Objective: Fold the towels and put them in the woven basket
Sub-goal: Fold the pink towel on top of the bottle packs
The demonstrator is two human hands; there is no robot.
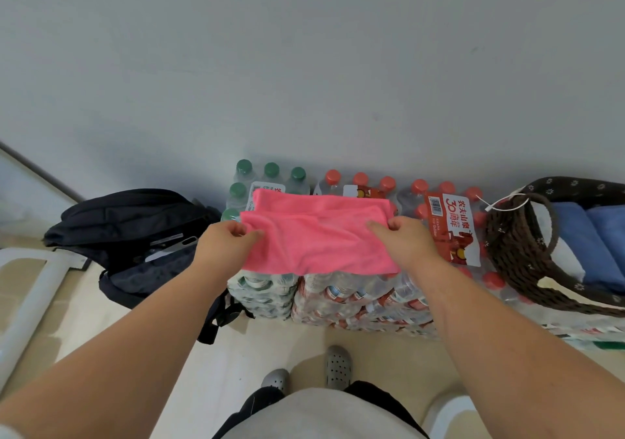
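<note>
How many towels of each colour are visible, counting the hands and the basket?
Pink towel, in left hand and right hand: 1
Blue towels, in woven basket: 2
Total: 3
The white cloth in the basket is unclear, not counted.

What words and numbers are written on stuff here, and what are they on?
"农夫山泉": red label on the right-hand red-capped water bottle pack.
"30周年": same red label, beside a barcode.
Small print beside the barcode: too blurred to read.
White label on the green-capped bottle pack: mostly hidden by the pink towel, unreadable.
</note>
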